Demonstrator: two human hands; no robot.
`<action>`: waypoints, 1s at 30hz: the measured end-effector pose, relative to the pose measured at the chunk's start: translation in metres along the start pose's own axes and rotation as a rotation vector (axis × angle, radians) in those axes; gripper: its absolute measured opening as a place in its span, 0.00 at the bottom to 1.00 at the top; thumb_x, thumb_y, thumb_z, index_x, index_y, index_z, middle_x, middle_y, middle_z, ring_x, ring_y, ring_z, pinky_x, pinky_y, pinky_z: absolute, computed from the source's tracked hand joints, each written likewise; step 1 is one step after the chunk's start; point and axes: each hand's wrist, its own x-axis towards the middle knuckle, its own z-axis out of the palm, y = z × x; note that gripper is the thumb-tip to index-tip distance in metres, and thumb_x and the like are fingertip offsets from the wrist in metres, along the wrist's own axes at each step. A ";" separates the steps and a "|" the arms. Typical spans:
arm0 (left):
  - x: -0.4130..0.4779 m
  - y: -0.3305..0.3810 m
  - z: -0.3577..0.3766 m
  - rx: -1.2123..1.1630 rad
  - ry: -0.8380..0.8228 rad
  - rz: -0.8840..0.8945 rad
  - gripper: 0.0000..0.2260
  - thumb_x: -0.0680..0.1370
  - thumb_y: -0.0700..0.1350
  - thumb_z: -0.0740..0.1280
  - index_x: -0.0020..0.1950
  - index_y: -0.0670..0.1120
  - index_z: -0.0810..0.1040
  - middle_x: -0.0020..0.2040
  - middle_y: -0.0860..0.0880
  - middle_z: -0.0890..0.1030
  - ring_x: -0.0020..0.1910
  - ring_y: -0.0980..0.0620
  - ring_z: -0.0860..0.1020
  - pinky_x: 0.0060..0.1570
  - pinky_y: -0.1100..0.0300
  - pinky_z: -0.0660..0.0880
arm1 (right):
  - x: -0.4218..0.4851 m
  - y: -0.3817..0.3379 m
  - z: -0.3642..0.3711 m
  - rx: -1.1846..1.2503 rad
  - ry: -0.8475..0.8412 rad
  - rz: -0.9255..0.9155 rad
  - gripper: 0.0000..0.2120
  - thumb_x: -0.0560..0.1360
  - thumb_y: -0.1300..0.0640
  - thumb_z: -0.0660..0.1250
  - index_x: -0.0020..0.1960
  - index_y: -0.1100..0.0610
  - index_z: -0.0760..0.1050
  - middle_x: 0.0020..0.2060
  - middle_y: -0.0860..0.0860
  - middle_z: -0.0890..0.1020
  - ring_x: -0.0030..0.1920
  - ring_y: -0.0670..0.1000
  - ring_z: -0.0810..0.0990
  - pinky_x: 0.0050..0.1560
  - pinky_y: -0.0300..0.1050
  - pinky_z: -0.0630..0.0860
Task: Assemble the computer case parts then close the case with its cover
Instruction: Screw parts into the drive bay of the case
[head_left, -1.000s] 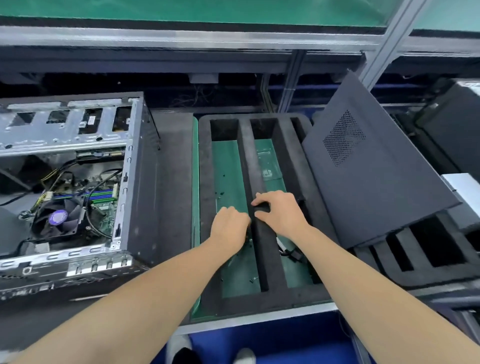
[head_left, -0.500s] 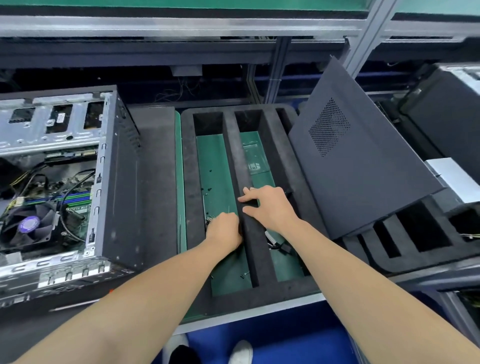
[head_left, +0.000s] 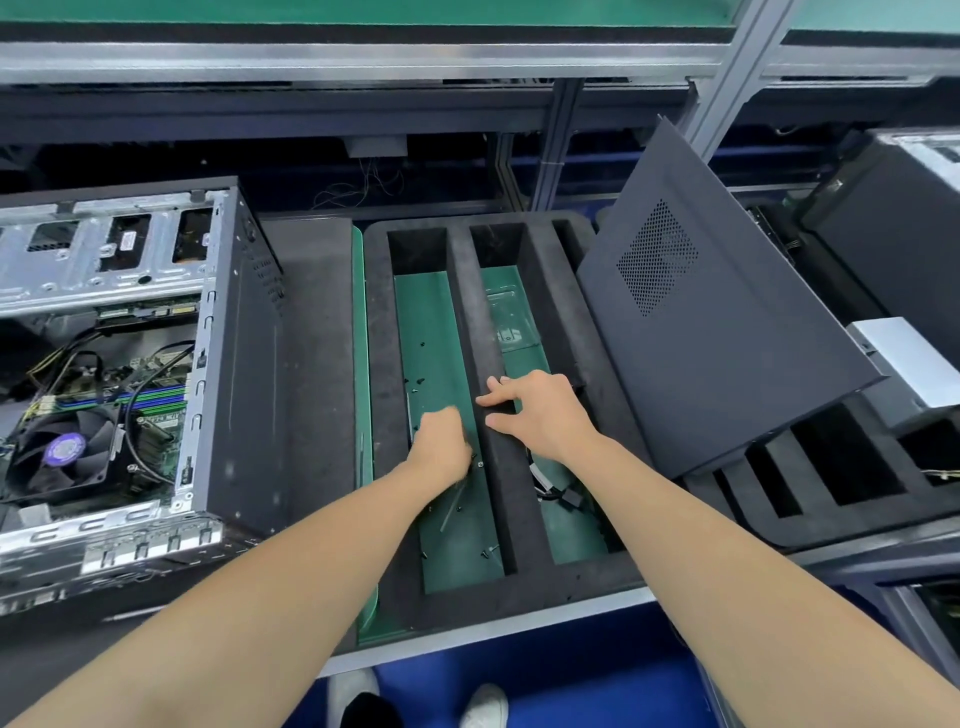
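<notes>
"Peering over, could you see what the left hand (head_left: 441, 441) held?"

"No, its curled fingers hid that, down among small black screws (head_left: 415, 382) in the black foam tray (head_left: 379, 338). The right hand (head_left: 540, 410) lay spread flat on the divider (head_left: 467, 291). The open metal computer case (head_left: 156, 364) stood left of both; the dark grey vented cover panel (head_left: 727, 338) leaned at right."

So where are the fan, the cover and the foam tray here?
fan (head_left: 65, 451): head view, on its purple hub.
cover (head_left: 727, 374): head view, on the flat panel below its vent.
tray (head_left: 385, 364): head view, on its left foam wall.
</notes>
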 end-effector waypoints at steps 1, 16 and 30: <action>0.004 0.000 -0.005 -0.010 0.003 0.002 0.09 0.79 0.33 0.63 0.58 0.36 0.78 0.57 0.38 0.80 0.56 0.38 0.80 0.56 0.48 0.78 | 0.000 0.000 0.000 0.000 0.000 0.000 0.18 0.77 0.61 0.75 0.65 0.50 0.84 0.70 0.50 0.79 0.74 0.43 0.73 0.78 0.39 0.62; 0.000 -0.002 0.021 0.196 0.022 0.123 0.05 0.78 0.37 0.67 0.51 0.39 0.81 0.51 0.42 0.79 0.51 0.39 0.81 0.47 0.50 0.78 | 0.000 0.002 0.002 0.005 0.007 -0.011 0.17 0.77 0.60 0.75 0.66 0.51 0.83 0.71 0.50 0.78 0.75 0.44 0.72 0.78 0.40 0.62; -0.009 0.005 -0.043 -0.559 0.291 -0.028 0.04 0.80 0.38 0.67 0.48 0.44 0.81 0.40 0.47 0.86 0.38 0.53 0.84 0.43 0.65 0.79 | 0.000 -0.005 0.003 -0.034 0.004 0.048 0.17 0.77 0.60 0.74 0.65 0.51 0.84 0.70 0.50 0.79 0.74 0.44 0.73 0.74 0.33 0.60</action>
